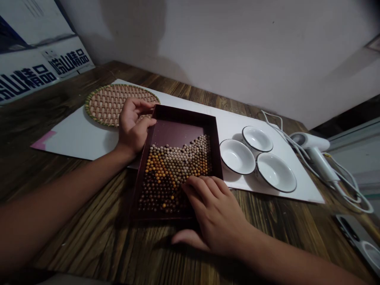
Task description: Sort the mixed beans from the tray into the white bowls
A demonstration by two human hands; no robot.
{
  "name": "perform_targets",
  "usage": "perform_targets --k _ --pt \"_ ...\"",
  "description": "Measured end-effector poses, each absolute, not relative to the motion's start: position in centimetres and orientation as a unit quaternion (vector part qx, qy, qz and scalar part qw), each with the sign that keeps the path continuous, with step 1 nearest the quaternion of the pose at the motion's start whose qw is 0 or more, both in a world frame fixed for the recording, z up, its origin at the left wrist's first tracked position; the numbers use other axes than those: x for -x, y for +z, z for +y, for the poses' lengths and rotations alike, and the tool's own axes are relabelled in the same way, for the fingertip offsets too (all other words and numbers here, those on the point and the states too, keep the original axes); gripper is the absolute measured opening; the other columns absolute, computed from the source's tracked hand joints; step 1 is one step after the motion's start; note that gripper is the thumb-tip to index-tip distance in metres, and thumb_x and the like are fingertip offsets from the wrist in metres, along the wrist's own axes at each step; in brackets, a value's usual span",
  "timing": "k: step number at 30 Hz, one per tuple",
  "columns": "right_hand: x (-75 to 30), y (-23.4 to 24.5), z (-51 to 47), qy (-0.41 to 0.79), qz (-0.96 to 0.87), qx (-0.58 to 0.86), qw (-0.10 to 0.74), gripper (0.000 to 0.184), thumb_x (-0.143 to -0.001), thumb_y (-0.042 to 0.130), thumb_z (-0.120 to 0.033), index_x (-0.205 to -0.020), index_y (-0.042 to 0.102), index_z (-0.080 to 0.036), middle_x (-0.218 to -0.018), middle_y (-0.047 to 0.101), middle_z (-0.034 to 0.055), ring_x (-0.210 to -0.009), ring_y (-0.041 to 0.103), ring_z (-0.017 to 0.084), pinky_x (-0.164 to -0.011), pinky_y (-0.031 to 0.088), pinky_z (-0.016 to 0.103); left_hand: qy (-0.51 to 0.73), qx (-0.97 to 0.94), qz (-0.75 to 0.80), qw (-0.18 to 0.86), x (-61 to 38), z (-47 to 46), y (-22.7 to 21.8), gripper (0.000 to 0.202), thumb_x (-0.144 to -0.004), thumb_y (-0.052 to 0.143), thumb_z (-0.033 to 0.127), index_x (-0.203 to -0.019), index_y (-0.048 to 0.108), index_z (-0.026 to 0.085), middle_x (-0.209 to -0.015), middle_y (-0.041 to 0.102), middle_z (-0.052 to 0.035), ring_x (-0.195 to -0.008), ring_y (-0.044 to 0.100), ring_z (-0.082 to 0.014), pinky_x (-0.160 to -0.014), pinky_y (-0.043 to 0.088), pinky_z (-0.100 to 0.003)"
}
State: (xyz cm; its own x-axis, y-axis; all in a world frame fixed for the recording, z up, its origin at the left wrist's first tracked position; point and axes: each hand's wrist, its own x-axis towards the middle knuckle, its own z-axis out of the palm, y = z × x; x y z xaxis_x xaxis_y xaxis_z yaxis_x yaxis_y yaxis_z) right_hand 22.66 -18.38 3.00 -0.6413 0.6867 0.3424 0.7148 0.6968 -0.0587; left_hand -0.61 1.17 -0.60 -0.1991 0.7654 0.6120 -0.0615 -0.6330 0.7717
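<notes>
On table [113,241]: left hand [133,128] grips tray [184,118] wall, fingers curled; right hand [218,215] palm-down, fingers spread flat on beads [170,168].

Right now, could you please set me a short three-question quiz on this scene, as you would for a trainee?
1. True or false: the left hand holds the left rim of the maroon tray.
2. How many white bowls stand to the right of the tray? A two, B three, C four.
3. Fill in: the right hand rests its fingers on the mixed-colour ____ inside the tray.

Key: 1 true; 2 B; 3 beads.
</notes>
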Motion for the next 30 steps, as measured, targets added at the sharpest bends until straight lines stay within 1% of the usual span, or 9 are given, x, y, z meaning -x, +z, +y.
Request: perform_targets --k 6,12,18,22,26,30 --pt "-22.65 3.08 -18.32 -0.047 -0.906 0.380 0.182 0.087 -0.092 0.038 -0.088 -0.107 0.074 -0.011 -0.122 0.070 0.0150 -0.105 0.059 0.027 -0.097 0.048 0.042 0.707 -0.568 0.304 0.291 0.62 1.09 -0.54 0.038 -0.062 0.067 0.008 -0.096 0.058 0.021 -0.106 0.076 -0.0070 -0.102 0.071 -0.0251 -0.096 0.053 -0.043" --pt "-22.51 3.13 -18.32 -0.048 -0.904 0.384 0.183 0.092 -0.093 0.036 -0.087 -0.121 0.071 -0.007 -0.122 0.071 0.0150 -0.105 0.059 0.027 -0.097 0.047 0.042 0.712 -0.559 0.307 0.294 0.66 1.13 -0.52 0.037 -0.060 0.068 0.009 -0.094 0.060 0.021 -0.102 0.076 -0.0064 -0.101 0.072 -0.0258 -0.096 0.053 -0.042" --pt "-22.57 2.99 -18.36 -0.053 -0.904 0.381 0.184 0.087 -0.094 0.036 -0.086 -0.111 0.073 -0.009 -0.122 0.070 0.0145 -0.105 0.059 0.028 -0.098 0.045 0.041 0.713 -0.558 0.309 0.291 0.68 1.27 -0.63 0.038 -0.059 0.068 0.010 -0.094 0.060 0.022 -0.103 0.077 -0.0062 -0.103 0.073 -0.0268 -0.097 0.053 -0.044" --pt "-22.59 3.00 -18.39 -0.054 -0.903 0.384 0.185 0.088 -0.094 0.036 -0.086 -0.115 0.072 -0.008 -0.122 0.070 0.0159 -0.107 0.059 0.028 -0.099 0.045 0.041 0.714 -0.553 0.311 0.295 0.65 1.22 -0.50 0.037 -0.057 0.067 0.011 -0.092 0.060 0.022 -0.102 0.077 -0.0050 -0.102 0.073 -0.0267 -0.096 0.054 -0.044" --pt "-22.57 2.98 -18.38 -0.053 -0.905 0.384 0.177 0.089 -0.093 0.038 -0.086 -0.120 0.071 -0.009 -0.125 0.070 0.0154 -0.107 0.059 0.028 -0.100 0.046 0.042 0.709 -0.557 0.316 0.297 0.69 1.24 -0.56 0.037 -0.057 0.067 0.012 -0.092 0.060 0.024 -0.102 0.078 -0.0027 -0.100 0.074 -0.0257 -0.094 0.055 -0.043" --pt "-22.60 2.95 -18.37 -0.052 -0.906 0.382 0.177 0.085 -0.093 0.039 -0.086 -0.113 0.073 -0.011 -0.126 0.071 0.0154 -0.109 0.059 0.028 -0.101 0.047 0.043 0.705 -0.564 0.319 0.289 0.78 1.36 -0.72 0.038 -0.058 0.067 0.013 -0.093 0.060 0.025 -0.104 0.078 -0.0017 -0.102 0.073 -0.0260 -0.097 0.054 -0.045"
